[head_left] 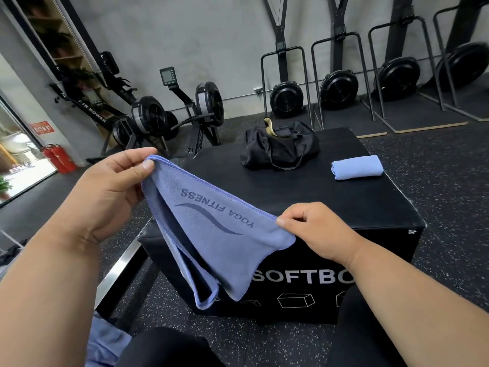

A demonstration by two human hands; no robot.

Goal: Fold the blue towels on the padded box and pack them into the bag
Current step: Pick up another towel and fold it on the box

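The left hand (105, 192) pinches one top corner of a blue towel (211, 234) between thumb and forefinger, the other fingers curled behind the cloth. The right hand (315, 229) pinches the opposite corner the same way, lower and nearer the body. So each grip is pressed together on the towel's stitched hem, and the hem runs taut on a slant between them, high at the left, low at the right.

The towel hangs doubled over in the air in front of the box (344, 202), its lower end dangling past the box's near face. Dark print on it reads "YOGA FITNESS" upside down, with a curved swoosh beneath.

The box is black and padded, with white letters "SOFTBO" showing on its front and small block outlines below. On its top, at the far side, sits a black bag (280, 149), slumped and partly unzipped, with something tan poking out of the opening. To the right of the bag, apart from it, lies a second towel (357, 166), folded into a neat block near the box's right edge.

More blue cloth (105, 340) shows at the lower left, beside the person's dark-clad knees.

Rowers (164, 115) stand along the grey wall on a speckled floor (449, 181).
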